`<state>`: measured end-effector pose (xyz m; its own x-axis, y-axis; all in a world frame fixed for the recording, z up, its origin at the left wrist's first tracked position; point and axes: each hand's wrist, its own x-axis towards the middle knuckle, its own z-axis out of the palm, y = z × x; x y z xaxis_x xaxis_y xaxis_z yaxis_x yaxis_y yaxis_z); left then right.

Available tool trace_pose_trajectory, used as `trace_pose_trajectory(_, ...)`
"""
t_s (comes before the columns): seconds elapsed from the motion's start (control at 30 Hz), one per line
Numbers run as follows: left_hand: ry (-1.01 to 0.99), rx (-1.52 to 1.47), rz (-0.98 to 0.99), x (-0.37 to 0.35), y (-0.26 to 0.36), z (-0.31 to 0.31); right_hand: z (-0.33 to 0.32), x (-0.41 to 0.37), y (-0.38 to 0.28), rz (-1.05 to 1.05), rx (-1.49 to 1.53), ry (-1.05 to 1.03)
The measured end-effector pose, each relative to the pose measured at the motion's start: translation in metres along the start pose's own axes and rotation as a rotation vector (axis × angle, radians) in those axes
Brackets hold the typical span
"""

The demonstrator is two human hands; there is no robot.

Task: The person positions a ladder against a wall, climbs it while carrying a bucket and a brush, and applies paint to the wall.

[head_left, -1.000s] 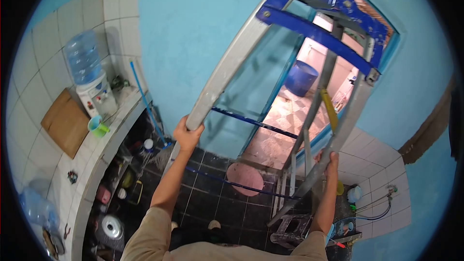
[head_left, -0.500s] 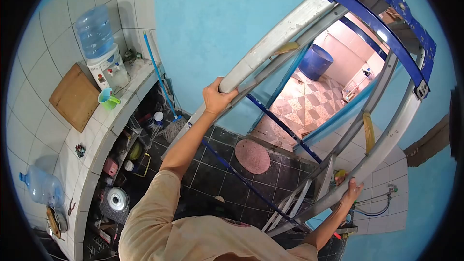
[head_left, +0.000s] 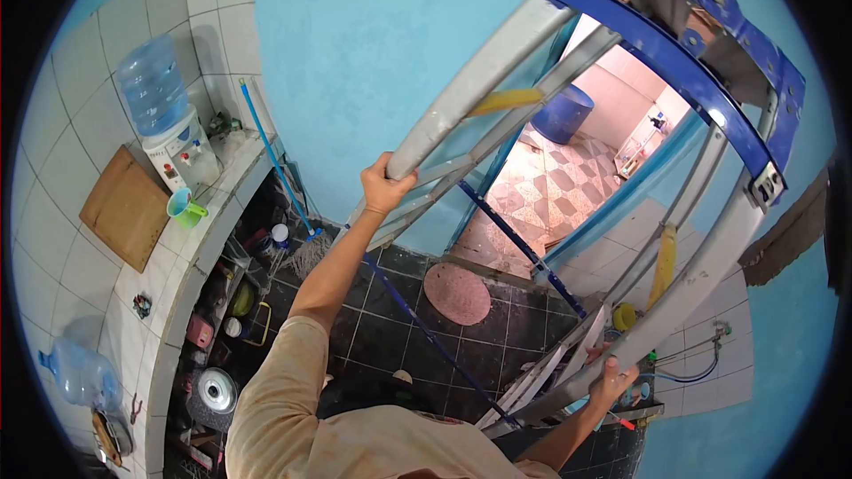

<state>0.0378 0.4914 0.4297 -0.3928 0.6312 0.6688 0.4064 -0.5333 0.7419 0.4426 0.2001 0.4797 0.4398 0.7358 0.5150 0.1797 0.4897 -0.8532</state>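
A metal stepladder (head_left: 479,89) with blue rungs and a blue top stands tilted in front of me, its top at the upper right. My left hand (head_left: 387,184) is closed round the left silver rail, about halfway up. Lower on the right rail, my right hand (head_left: 611,380) grips the metal, with its fingers partly hidden behind it. Yellow braces (head_left: 662,266) join the front and rear legs, which are spread somewhat apart. The ladder's feet are out of sight or hidden behind the rails and my body.
A tiled counter (head_left: 191,239) on the left holds a water dispenser (head_left: 182,146), a green cup and a wooden board. A blue-handled mop (head_left: 275,155) leans by it. Beyond the ladder are a pink oval mat (head_left: 457,294), a doorway and a blue barrel (head_left: 563,113). A hose hangs at right.
The ladder's upper part has shifted left and nearer, and the gap between its front and rear legs looks wider. Both hands have moved slightly left with the rails, still gripping.
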Motion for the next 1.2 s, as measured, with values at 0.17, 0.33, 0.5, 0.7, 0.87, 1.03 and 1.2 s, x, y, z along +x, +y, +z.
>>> trace_pose_trajectory(0.17,0.067,-0.053,0.087,0.005,-0.011,-0.009,0.019,-0.007,-0.007,-0.008,0.009,-0.008)
trace_pose_trajectory(0.33,0.045,-0.021,0.083,-0.006,-0.005,-0.019,0.016,-0.018,-0.016,0.027,0.005,-0.014)
trace_pose_trajectory(0.5,-0.02,0.015,0.029,-0.008,-0.001,-0.033,0.018,-0.028,-0.019,0.067,0.034,-0.061)
trace_pose_trajectory(0.7,0.095,0.0,0.29,0.002,0.047,-0.048,0.027,-0.013,-0.035,0.193,0.542,-0.505)
trace_pose_trajectory(0.87,0.109,0.072,0.091,-0.01,0.036,-0.074,0.05,-0.015,-0.05,0.258,0.921,-0.877)
trace_pose_trajectory(1.03,0.144,0.002,0.07,-0.007,0.041,-0.077,0.054,-0.029,-0.064,0.27,0.847,-0.824)
trace_pose_trajectory(1.2,0.152,-0.055,0.096,0.014,0.05,-0.079,0.071,-0.043,-0.106,0.234,0.653,-0.632)
